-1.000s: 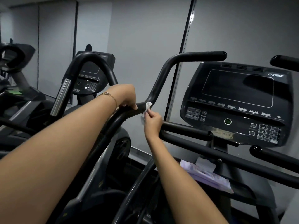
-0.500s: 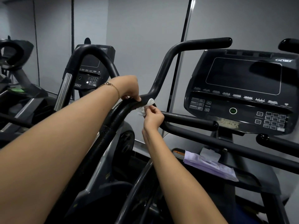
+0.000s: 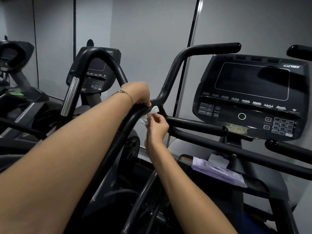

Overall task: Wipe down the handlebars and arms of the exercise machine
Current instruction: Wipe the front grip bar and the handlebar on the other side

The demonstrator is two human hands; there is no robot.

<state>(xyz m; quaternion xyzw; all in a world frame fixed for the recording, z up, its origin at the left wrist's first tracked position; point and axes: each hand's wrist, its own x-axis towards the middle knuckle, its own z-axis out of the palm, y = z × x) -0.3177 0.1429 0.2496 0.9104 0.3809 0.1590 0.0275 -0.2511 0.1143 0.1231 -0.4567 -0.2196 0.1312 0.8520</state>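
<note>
The black handlebar (image 3: 125,130) is clasped by the left hand (image 3: 137,93) — fingers curled round it. A white wipe (image 3: 152,113) is pinched by the right hand (image 3: 157,128) — held against the bar.

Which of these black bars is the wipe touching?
The curved arm the left hand grips, at its fork; the right hand pinches the wipe there. No hand is on the other bars.

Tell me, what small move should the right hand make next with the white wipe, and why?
Probably slide the crumpled white wipe up the black tubular handlebar. The right hand pinches it at the fork and the left hand grips the bar just below, so the upper tube seems free.
</note>
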